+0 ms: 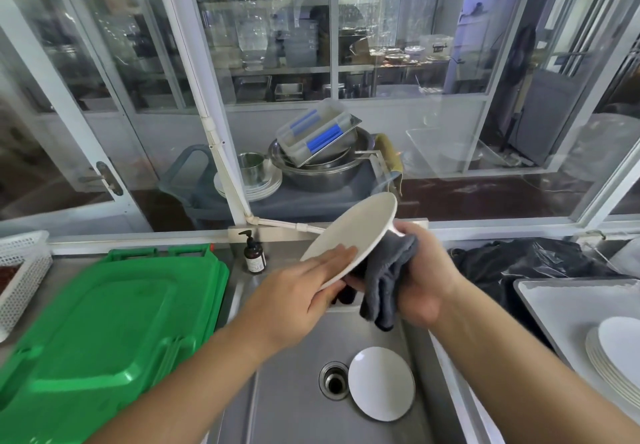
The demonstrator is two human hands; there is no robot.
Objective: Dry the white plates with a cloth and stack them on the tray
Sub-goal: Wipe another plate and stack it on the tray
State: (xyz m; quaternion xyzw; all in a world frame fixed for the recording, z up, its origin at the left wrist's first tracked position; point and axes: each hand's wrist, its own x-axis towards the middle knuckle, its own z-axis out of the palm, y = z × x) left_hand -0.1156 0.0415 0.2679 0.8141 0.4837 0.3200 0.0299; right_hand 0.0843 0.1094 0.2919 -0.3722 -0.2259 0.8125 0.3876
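A white plate [360, 232] is held tilted above the steel sink [294, 391]. My left hand [301, 288] grips its lower rim, fingers flat on the upper face and thumb beneath. My right hand [422, 277] grips a dark grey cloth [388, 277] pressed against the plate's underside. Another white plate [381, 383] lies in the sink basin beside the drain [334, 379]. At the right, a stack of white plates [616, 357] sits on a white tray [561, 301].
Green plastic lids [104, 326] lie stacked on the left counter, with a white mesh basket [20, 270] beyond them. A pump bottle [254, 253] stands behind the sink. A black plastic bag [526, 263] lies behind the tray. Steel bowls and plates sit beyond the glass.
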